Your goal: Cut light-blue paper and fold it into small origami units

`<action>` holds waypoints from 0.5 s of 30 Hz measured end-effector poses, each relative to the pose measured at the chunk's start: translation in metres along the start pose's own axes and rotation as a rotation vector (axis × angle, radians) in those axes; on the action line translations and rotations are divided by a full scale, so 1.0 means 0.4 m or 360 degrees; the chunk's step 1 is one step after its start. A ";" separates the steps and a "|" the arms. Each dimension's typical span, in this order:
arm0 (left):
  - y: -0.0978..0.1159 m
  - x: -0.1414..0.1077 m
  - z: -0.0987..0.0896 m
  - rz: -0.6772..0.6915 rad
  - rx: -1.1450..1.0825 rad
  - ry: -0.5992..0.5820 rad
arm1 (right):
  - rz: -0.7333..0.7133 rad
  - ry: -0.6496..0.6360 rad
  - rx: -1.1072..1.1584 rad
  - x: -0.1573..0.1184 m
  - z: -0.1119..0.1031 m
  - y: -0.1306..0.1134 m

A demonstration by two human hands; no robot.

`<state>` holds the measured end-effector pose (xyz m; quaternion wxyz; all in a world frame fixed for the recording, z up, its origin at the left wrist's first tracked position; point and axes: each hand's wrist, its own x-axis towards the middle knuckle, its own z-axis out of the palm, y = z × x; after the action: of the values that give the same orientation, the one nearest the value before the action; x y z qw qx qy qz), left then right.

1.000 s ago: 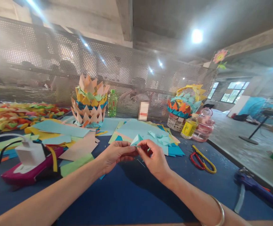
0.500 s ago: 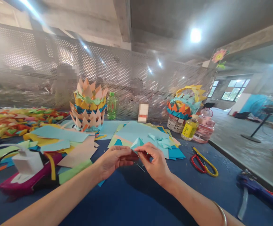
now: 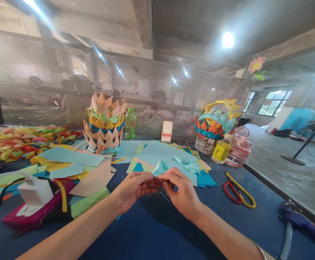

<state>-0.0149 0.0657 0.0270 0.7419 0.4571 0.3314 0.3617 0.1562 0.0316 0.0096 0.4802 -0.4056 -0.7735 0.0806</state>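
Observation:
A small folded light-blue paper piece point(image 3: 160, 168) with a pointed tip is pinched between both hands above the blue table. My left hand point(image 3: 135, 189) grips its left corner between thumb and fingers. From the other side, my right hand point(image 3: 177, 189) closes on its lower right edge; the fingertips partly hide the paper. Just behind lie several folded light-blue pieces point(image 3: 190, 166) on a stack of coloured paper sheets point(image 3: 154, 151). A thin, light stick-like thing point(image 3: 165, 197) shows on the table beneath the hands.
Red-and-yellow scissors point(image 3: 238, 191) and a blue glue gun point(image 3: 295, 215) lie right. At left are a magenta power strip point(image 3: 35, 213), paper sheets point(image 3: 72, 156) and a heap of folded paper point(image 3: 18, 142). Folded-paper baskets point(image 3: 103, 135) and bottles point(image 3: 130, 124) stand behind, before a perforated screen point(image 3: 146, 90).
The whole view has shifted slightly, so things appear a little farther right and lower. Both hands keep hold of the light-blue paper, with the fingers slightly repositioned.

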 end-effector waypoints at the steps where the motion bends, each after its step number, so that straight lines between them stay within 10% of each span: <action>1: 0.000 0.000 0.000 0.0004 0.0006 0.0012 | 0.0011 -0.0002 0.0012 0.000 0.000 -0.001; 15: -0.001 -0.006 0.003 0.0069 0.0190 -0.0015 | 0.0130 0.0108 0.0110 -0.002 0.011 -0.009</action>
<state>-0.0152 0.0632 0.0276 0.7069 0.5092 0.3390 0.3551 0.1507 0.0298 0.0089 0.5163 -0.4226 -0.7363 0.1131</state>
